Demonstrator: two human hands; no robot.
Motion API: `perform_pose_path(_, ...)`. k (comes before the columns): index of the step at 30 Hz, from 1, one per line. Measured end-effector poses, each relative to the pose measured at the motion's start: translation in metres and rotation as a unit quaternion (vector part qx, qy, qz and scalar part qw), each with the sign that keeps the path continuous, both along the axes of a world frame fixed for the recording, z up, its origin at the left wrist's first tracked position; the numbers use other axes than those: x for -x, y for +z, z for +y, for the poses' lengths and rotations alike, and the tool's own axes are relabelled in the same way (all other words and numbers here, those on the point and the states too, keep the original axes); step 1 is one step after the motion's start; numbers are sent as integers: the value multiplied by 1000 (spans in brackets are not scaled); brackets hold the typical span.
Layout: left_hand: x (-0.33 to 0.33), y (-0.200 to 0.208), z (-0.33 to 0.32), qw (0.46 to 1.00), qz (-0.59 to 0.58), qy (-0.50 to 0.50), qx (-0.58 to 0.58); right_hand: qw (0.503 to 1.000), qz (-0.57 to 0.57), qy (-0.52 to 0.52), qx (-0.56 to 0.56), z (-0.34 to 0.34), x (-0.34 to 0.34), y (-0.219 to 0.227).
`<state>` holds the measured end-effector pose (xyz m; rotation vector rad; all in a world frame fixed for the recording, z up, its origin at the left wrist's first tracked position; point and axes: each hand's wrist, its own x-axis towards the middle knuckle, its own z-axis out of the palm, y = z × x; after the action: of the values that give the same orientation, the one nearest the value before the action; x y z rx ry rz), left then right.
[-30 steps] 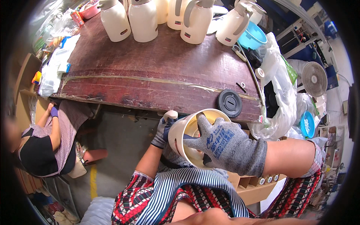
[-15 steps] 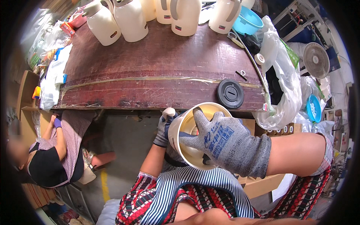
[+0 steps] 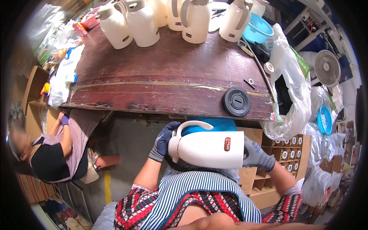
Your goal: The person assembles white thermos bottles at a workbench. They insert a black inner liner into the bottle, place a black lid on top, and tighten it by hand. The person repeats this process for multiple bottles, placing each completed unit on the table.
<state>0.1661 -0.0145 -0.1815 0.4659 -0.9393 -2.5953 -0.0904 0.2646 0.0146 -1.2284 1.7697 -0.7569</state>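
A white thermos jug point(image 3: 209, 149) lies sideways in front of my lap, its neck to the left and its bottom end to the right. Its curved handle point(image 3: 195, 124) is on the upper side, toward the table. My left hand point(image 3: 165, 142), in a grey and blue glove, is closed round the neck end. My right hand point(image 3: 257, 155), in a grey glove, is at the bottom end, with its fingertips partly hidden by the rim. A black round base cap point(image 3: 237, 101) with a slot lies on the table's near edge.
Several white jugs point(image 3: 195, 23) stand along the far side of the dark red table point(image 3: 153, 65). A blue basin point(image 3: 258, 28) and plastic bags point(image 3: 289, 111) are at the right. Below is a divided carton point(image 3: 251, 142) holding several parts. Another person point(image 3: 53, 157) sits at the left.
The jug has turned from its open bottom facing up to lying sideways. My right hand has come out of its inside and moved to the bottom rim. The left hand stays on the neck end.
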Motion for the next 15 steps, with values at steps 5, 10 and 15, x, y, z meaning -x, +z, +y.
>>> perform_pose_path(5,-14,58,-3,955,-29,-123,267,904,-397,-151,-38,64,-17,-98)
perform_pose_path(10,6,99,4,962,-105,-16,251,909,-395,-131,3,53,-20,-99)
perform_pose_path(15,36,150,6,848,-289,-13,444,940,-292,-147,98,47,-39,-108)
